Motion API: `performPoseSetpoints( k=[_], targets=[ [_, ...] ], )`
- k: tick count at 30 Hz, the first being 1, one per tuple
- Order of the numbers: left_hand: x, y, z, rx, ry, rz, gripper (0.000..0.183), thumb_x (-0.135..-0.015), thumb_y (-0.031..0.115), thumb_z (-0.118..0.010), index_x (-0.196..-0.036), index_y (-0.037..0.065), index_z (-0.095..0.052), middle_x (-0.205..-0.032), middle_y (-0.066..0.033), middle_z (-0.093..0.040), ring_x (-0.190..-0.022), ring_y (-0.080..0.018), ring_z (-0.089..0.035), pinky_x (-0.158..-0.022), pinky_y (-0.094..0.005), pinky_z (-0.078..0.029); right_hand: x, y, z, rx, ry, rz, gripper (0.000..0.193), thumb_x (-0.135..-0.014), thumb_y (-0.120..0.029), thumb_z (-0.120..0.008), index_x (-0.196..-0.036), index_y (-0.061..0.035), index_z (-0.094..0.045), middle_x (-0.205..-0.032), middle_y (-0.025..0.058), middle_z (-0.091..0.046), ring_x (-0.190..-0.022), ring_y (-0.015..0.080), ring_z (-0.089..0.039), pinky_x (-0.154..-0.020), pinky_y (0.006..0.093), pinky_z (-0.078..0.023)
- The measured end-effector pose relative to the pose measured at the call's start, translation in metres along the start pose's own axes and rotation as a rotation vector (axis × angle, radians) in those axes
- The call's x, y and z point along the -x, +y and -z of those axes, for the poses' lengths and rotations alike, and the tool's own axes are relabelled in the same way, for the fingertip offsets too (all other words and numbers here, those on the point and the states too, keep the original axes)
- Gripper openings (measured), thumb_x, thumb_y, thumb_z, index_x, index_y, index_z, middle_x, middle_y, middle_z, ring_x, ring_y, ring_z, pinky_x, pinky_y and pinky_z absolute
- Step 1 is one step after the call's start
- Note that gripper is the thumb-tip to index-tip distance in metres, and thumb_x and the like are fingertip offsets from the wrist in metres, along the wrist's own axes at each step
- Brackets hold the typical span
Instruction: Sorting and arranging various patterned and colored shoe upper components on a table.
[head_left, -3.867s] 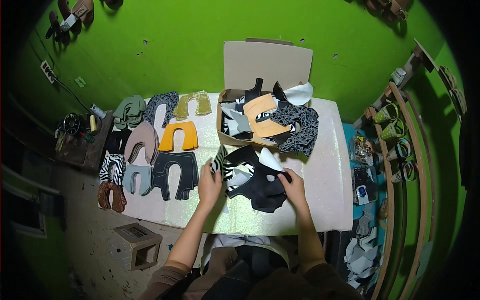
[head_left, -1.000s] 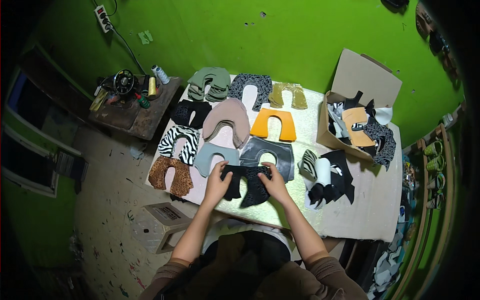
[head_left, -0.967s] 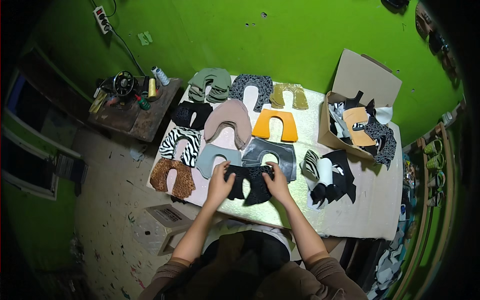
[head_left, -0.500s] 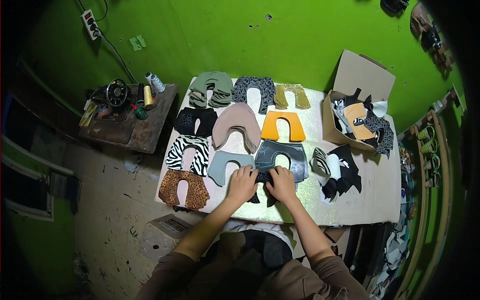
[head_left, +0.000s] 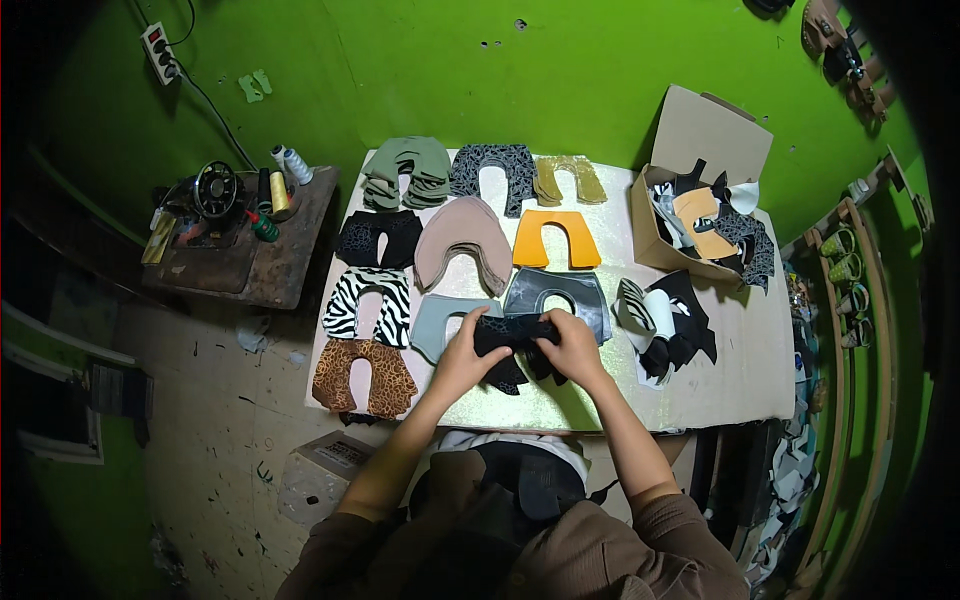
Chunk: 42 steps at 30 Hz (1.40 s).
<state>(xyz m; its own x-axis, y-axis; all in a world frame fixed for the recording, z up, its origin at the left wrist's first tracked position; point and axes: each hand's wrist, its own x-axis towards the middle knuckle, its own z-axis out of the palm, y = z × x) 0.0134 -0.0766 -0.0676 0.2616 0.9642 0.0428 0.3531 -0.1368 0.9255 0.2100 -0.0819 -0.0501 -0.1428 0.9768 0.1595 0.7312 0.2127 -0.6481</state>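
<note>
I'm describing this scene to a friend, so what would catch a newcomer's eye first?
Both hands, the left hand and right hand, grip a stack of black U-shaped pieces at the near edge of the table. Behind them lie rows of similar cut pieces, with an orange piece mid-table and a zebra-striped piece at left. An open cardboard box of mixed scraps stands at right.

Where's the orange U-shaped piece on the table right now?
In the head view the orange piece lies flat mid-table, right of the beige stack, above the dark grey piece and below the tan pieces.
</note>
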Motion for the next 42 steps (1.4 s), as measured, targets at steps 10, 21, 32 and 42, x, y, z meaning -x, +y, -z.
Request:
performPoseSetpoints(
  k=[10, 21, 32, 42],
  targets=[
    [0.008, -0.035, 0.002, 0.084, -0.142, 0.155, 0.026, -0.077, 0.015, -0.066, -0.095, 0.0, -0.055, -0.076, -0.0107, -0.062, -0.071, -0.0141, -0.059, -0.066, -0.0251, -0.045, -0.005, 0.024, 0.012, -0.319, -0.637, -0.23, 0.021, -0.074, -0.019, -0.068, -0.086, -0.0035, -0.061, -0.067, 0.0001, -0.056, -0.064, 0.0101, -0.05, -0.062, 0.0251, -0.042],
    [0.001, -0.026, -0.004, -0.193, -0.115, 0.1, 0.022, -0.079, 0.013, -0.061, -0.092, -0.003, -0.054, -0.079, -0.011, -0.059, -0.065, -0.0172, -0.06, -0.059, -0.0271, -0.048, -0.041, 0.022, -0.011, 0.295, -0.385, 0.049, 0.019, -0.067, -0.019, -0.06, -0.082, -0.0074, -0.06, -0.095, 0.0099, -0.056, -0.098, 0.0284, -0.05, -0.085, 0.0415, -0.038],
    [0.017, -0.032, -0.001, -0.129, -0.05, 0.211, 0.036, -0.075, 0.019, -0.065, -0.101, -0.003, -0.052, -0.084, -0.0126, -0.059, -0.074, -0.0241, -0.061, -0.064, -0.0309, -0.048, -0.033, 0.016, -0.03, 0.285, -0.312, 0.249, 0.04, -0.062, -0.014, -0.069, -0.099, -0.007, -0.055, -0.097, 0.0094, -0.053, -0.098, 0.0275, -0.047, -0.087, 0.0378, -0.038],
    [0.012, -0.022, 0.007, -0.047, -0.168, -0.073, 0.047, -0.074, 0.02, -0.068, -0.11, -0.001, -0.046, -0.102, -0.0134, -0.054, -0.096, -0.022, -0.054, -0.087, -0.0301, -0.041, -0.01, -0.003, -0.001, 0.16, -0.123, 0.395, 0.029, -0.064, -0.009, -0.066, -0.09, -0.0062, -0.055, -0.087, 0.0081, -0.052, -0.091, 0.0275, -0.049, -0.082, 0.0374, -0.038]
  ],
)
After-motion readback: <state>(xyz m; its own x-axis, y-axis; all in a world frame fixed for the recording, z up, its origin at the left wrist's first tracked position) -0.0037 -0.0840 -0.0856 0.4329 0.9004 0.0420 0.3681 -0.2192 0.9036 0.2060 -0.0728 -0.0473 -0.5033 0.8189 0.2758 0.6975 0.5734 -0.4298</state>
